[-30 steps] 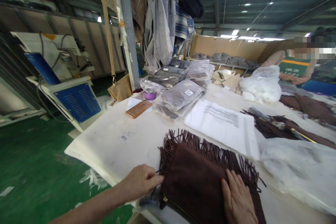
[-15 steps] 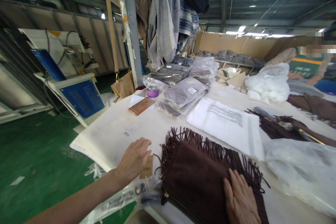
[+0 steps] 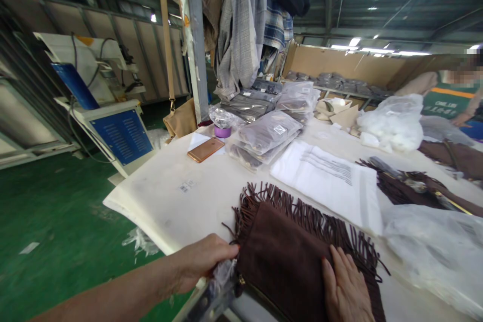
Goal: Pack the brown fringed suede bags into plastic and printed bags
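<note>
A dark brown fringed bag (image 3: 283, 256) lies at the table's near edge, its fringe pointing away and a zipper along the near side. My right hand (image 3: 347, 282) rests flat on the bag's right part, fingers stretched out. At the bag's left edge, my left hand (image 3: 207, 259) is closed, thumb against the edge beside clear crumpled plastic (image 3: 223, 274). What its fingers grip is hidden. The paper tag is out of sight.
Beyond the bag lie a folded white cloth (image 3: 328, 176), wrapped grey packets (image 3: 264, 133), a phone (image 3: 206, 150) and purple tape (image 3: 222, 132). Plastic bags (image 3: 433, 251) and another fringed item (image 3: 400, 181) lie right. A person (image 3: 449, 93) stands far right.
My left hand has moved down and right from the paper tag to the bag's left edge and has closed. The tag has gone out of sight. My right hand stays on the bag.
</note>
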A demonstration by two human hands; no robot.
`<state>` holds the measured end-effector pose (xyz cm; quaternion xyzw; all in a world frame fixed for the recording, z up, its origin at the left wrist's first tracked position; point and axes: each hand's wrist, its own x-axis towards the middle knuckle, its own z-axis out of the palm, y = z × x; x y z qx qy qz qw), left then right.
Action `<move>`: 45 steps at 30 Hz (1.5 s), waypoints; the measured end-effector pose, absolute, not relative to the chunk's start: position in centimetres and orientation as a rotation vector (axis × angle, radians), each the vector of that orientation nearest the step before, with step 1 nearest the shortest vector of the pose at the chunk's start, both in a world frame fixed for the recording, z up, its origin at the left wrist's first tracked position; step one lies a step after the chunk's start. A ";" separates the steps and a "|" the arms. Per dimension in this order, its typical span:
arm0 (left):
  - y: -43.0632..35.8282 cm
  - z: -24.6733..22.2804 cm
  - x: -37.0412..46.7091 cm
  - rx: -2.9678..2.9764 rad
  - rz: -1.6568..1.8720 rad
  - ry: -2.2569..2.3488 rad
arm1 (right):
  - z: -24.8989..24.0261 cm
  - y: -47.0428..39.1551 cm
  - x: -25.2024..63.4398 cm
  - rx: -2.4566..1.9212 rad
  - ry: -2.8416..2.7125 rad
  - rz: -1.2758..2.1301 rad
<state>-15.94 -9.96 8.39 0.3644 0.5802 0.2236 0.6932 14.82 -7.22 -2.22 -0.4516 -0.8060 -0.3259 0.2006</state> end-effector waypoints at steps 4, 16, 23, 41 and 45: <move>-10.1 8.2 -15.5 0.708 0.664 1.189 | -2.8 -7.2 15.4 -1.308 -2.263 -0.954; -11.6 7.0 -14.5 0.355 0.747 0.889 | -3.1 -6.3 16.9 -1.199 -2.420 -1.103; -11.7 8.7 -15.9 0.431 0.670 1.151 | -2.6 -6.8 16.7 -1.093 -2.450 -0.959; -12.1 9.5 -15.5 0.813 0.696 1.283 | -2.7 -7.2 16.5 -1.246 -2.429 -0.933; -11.7 8.5 -14.9 0.595 0.806 1.052 | -2.0 -7.1 16.2 -1.138 -2.406 -1.004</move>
